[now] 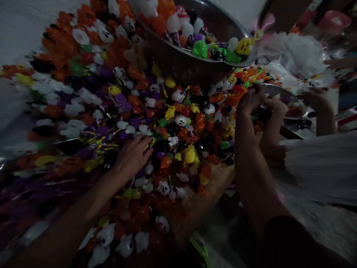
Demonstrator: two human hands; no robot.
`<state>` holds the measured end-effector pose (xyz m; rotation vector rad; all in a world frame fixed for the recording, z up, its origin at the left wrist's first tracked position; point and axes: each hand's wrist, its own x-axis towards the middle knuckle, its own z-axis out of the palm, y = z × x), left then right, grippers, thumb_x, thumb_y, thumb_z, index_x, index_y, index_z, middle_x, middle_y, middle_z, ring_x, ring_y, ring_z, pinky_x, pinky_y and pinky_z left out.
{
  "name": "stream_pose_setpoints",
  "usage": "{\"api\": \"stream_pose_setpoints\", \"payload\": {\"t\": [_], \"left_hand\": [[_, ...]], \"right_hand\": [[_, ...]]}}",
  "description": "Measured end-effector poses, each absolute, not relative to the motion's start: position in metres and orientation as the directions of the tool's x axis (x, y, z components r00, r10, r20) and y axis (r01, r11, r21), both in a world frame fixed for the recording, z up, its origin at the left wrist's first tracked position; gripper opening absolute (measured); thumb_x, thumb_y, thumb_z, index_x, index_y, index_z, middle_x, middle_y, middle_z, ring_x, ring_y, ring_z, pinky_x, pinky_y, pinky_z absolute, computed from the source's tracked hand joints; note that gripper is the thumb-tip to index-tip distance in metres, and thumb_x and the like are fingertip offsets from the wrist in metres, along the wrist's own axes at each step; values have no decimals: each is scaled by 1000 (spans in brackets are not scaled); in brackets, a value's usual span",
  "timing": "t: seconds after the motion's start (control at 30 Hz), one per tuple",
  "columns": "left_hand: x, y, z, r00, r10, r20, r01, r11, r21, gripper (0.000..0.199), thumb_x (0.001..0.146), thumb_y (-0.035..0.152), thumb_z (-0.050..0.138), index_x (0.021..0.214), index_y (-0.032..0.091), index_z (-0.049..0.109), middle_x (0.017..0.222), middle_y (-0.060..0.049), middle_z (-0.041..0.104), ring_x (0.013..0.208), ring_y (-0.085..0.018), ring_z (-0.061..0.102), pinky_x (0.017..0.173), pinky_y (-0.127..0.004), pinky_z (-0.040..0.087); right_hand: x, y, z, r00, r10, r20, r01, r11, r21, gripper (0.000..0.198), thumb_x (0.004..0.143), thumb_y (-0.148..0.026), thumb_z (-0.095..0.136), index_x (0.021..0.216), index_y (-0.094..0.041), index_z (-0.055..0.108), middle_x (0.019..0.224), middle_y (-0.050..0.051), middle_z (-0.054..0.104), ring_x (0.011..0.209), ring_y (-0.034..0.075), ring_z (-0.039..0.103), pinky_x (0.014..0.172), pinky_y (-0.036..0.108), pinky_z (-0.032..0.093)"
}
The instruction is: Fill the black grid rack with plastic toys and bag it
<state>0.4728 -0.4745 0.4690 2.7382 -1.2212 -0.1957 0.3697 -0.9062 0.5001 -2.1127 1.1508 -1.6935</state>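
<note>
A big heap of small toys is spread over the worktop. Orange pumpkins, white ghosts, and purple, yellow and green bits are mixed in it.

The left hand is laid flat on the heap, palm down. Its fingers are spread a little and nothing is seen held in them; some thin striped sticks are touched or nearly touched by them.

The right hand is raised at the far right edge of the heap, just beside a small metal dish. Its fingers are curled in, but whether something is held cannot be told, as the picture is dark and blurred.

A big metal bowl full of more toys is seen behind the heap. Another person's hands are seen near the small dish.
</note>
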Motion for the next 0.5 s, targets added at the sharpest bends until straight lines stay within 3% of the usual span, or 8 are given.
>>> {"api": "stream_pose_setpoints", "payload": {"t": [0.07,0.13,0.2,0.27,0.3,0.37,0.5], "left_hand": [[471,-466,466,662,-749,44,-742,-644,187,38,96,30,44,125,22,67,134,-12,62,116,-32,62,96,-42,52],[469,-460,467,680,-728,85,-724,-650,231,29,92,26,48,108,20,71,123,-13,66,115,-34,61,97,-43,51],[471,-459,473,744,-652,144,-640,-634,434,18,84,21,55,93,19,70,109,-13,70,110,-33,63,100,-44,49],[479,-459,482,856,-467,221,-463,-501,731,9,78,19,61,84,19,68,97,-10,70,107,-30,64,107,-43,46],[485,-458,487,908,-344,237,-368,-389,844,8,77,20,63,84,19,67,95,-8,70,107,-28,64,109,-42,44],[498,-455,494,961,-183,207,-248,-242,938,13,80,22,63,91,18,67,95,-6,71,104,-24,65,107,-39,47],[514,-433,499,992,-116,50,-51,-6,999,22,83,21,60,103,16,68,93,-6,73,91,-20,70,87,-35,58]], "right_hand": [[369,-864,496,17,-692,721,-383,-671,-635,40,97,-10,31,104,-6,70,100,19,73,90,19,69,84,36,52],[362,-812,490,167,-646,745,-217,-761,-611,35,97,-15,37,110,-14,70,98,10,73,89,19,69,84,36,54],[354,-761,485,374,-581,723,-151,-807,-571,28,96,-20,45,103,-17,71,91,7,73,84,20,69,80,34,54],[346,-723,480,544,-538,644,-167,-822,-545,23,92,-22,50,95,-18,72,83,7,72,77,21,67,76,33,53],[342,-710,478,604,-518,606,-178,-829,-530,21,91,-22,52,93,-18,72,83,7,72,76,21,67,75,33,52],[337,-691,472,676,-470,567,-166,-847,-504,22,90,-24,52,93,-18,73,87,8,73,79,22,67,76,33,51],[337,-668,464,757,-352,551,-26,-857,-514,24,93,-25,50,94,-18,72,86,8,72,76,20,66,74,31,50]]}}
